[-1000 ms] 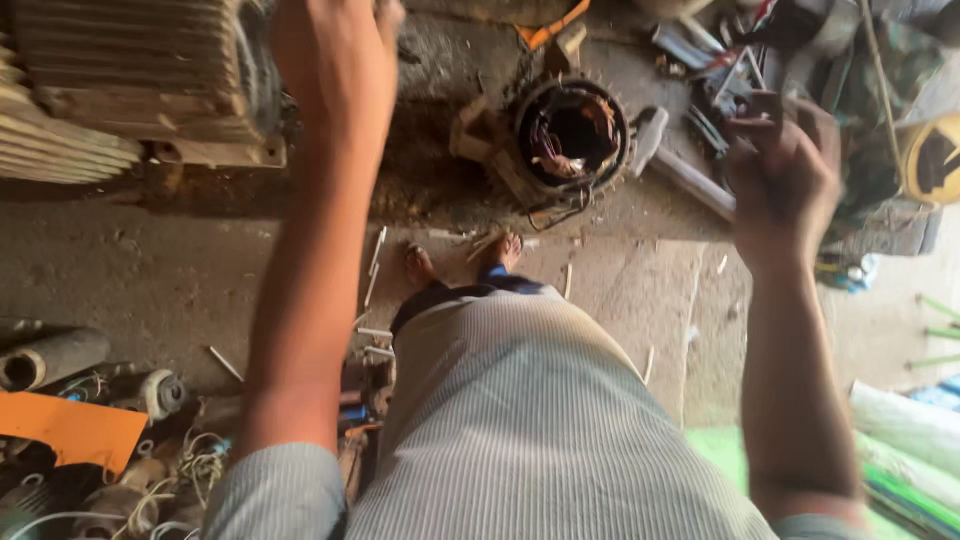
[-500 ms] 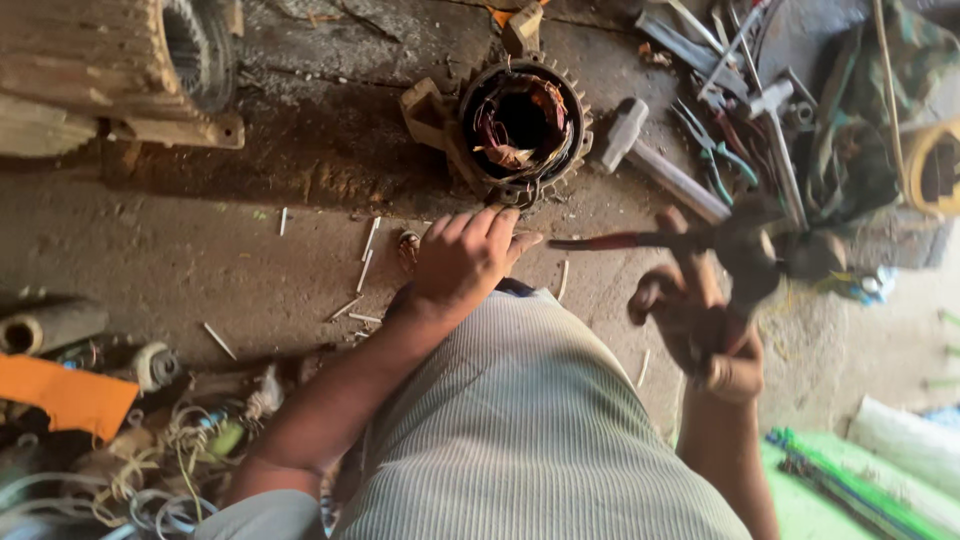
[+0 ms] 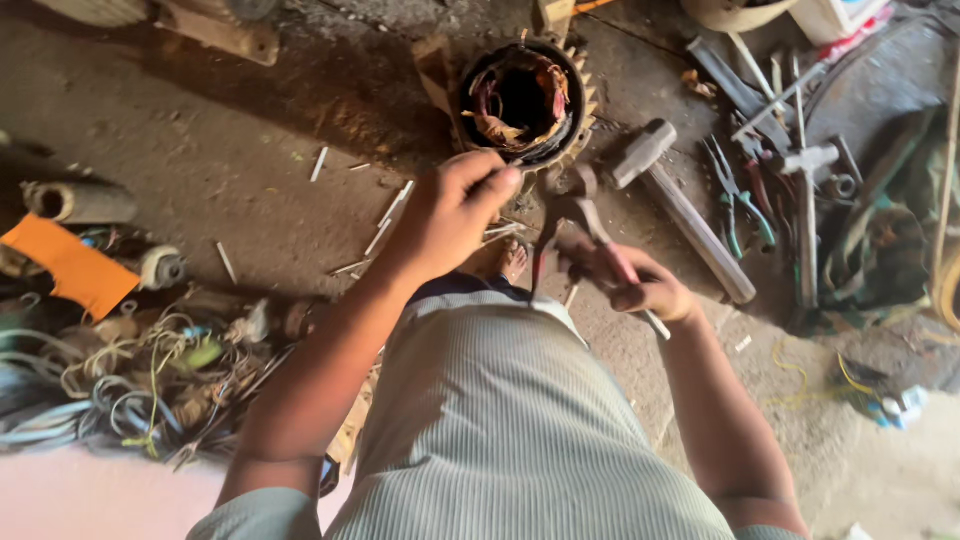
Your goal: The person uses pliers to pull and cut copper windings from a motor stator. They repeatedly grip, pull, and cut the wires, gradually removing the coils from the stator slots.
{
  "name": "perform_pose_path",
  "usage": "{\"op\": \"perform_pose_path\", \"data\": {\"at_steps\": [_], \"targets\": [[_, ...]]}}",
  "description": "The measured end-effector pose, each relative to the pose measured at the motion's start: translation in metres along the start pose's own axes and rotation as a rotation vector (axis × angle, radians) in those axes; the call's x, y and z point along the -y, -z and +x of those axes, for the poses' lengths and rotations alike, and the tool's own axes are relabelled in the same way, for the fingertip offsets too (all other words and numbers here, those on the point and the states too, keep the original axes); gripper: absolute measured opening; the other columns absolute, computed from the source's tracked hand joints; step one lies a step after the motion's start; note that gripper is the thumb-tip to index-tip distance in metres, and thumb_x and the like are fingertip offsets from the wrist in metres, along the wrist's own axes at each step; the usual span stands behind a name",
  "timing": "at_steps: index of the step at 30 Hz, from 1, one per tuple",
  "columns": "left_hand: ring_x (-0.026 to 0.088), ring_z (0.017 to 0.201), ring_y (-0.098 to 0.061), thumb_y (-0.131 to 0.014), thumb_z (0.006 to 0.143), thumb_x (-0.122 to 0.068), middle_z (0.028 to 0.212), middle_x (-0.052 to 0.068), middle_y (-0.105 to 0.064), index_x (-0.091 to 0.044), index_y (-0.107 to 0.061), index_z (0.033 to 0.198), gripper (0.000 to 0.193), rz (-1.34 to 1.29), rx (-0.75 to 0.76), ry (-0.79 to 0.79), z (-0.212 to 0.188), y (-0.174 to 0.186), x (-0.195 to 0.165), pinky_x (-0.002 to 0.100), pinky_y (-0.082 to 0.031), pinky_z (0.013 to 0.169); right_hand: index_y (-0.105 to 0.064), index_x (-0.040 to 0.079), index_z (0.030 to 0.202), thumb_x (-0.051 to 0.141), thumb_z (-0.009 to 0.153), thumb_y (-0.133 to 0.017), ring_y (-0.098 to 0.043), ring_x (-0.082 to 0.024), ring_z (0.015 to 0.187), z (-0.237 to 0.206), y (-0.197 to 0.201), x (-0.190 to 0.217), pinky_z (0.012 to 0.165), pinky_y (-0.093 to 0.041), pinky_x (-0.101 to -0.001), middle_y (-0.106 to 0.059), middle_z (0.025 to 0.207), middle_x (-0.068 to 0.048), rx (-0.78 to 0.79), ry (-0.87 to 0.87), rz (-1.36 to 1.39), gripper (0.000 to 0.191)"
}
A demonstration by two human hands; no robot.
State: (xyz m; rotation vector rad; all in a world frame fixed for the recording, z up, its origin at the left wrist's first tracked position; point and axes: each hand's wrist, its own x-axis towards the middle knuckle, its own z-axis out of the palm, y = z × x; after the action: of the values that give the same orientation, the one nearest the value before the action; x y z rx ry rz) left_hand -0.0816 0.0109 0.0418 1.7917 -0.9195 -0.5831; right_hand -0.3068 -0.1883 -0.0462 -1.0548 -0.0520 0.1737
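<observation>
Your left hand [image 3: 450, 215] reached out over the floor [image 3: 230, 150], fingers curled narrow and pinched together at the near rim of the motor stator [image 3: 525, 100]; whether they gripped a wire there, you couldn't tell from this view. The stator sat on the floor toward the far edge, round, dark inside, with reddish copper windings showing in its bore. Your right hand [image 3: 635, 285] was closed around the handles of a pair of pliers [image 3: 580, 225], their worn jaws pointing up toward the stator and ending just short of its near rim, right beside your left fingertips. Your foot [image 3: 505, 262] showed below the two hands, just past the hem of your striped grey garment.

Just right of the stator lay a hammer [image 3: 680, 205], head near the stator, handle running toward the near right. Further right sat a scatter of hand tools, among them green-handled pliers [image 3: 740, 205]. Short pale sticks [image 3: 390, 215] were strewn on the floor left of your left hand. At the left edge lay a tangle of wires [image 3: 130, 390], an orange sheet [image 3: 70, 265] and a grey tube [image 3: 80, 202].
</observation>
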Motion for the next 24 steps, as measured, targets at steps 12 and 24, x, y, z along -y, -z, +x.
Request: {"op": "perform_pose_path", "data": {"at_steps": [12,24], "targets": [[0.026,0.089,-0.062,-0.061,0.104,-0.024,0.1,0.014,-0.06,-0.003,-0.061,0.097,0.022,0.248,-0.124,-0.162,-0.027,-0.016,0.004,0.038,-0.051,0.075,-0.049,0.014,0.156,0.026,0.075,-0.078,-0.053,-0.045,0.133,0.052,-0.005,-0.067,0.117,-0.034,-0.0679,-0.05,0.151,-0.023,0.021,0.003,0.846,0.087],[0.006,0.082,-0.054,-0.057,0.111,-0.028,0.086,-0.004,-0.057,-0.005,-0.067,0.107,0.025,-0.236,0.089,0.154,-0.043,-0.019,0.073,0.025,-0.048,0.073,-0.046,0.0,0.153,0.056,0.107,-0.066,-0.06,-0.022,0.089,0.039,0.005,-0.116,0.083,-0.048,-0.0416,-0.062,0.099,-0.011,0.206,-0.235,0.796,0.075]]}}
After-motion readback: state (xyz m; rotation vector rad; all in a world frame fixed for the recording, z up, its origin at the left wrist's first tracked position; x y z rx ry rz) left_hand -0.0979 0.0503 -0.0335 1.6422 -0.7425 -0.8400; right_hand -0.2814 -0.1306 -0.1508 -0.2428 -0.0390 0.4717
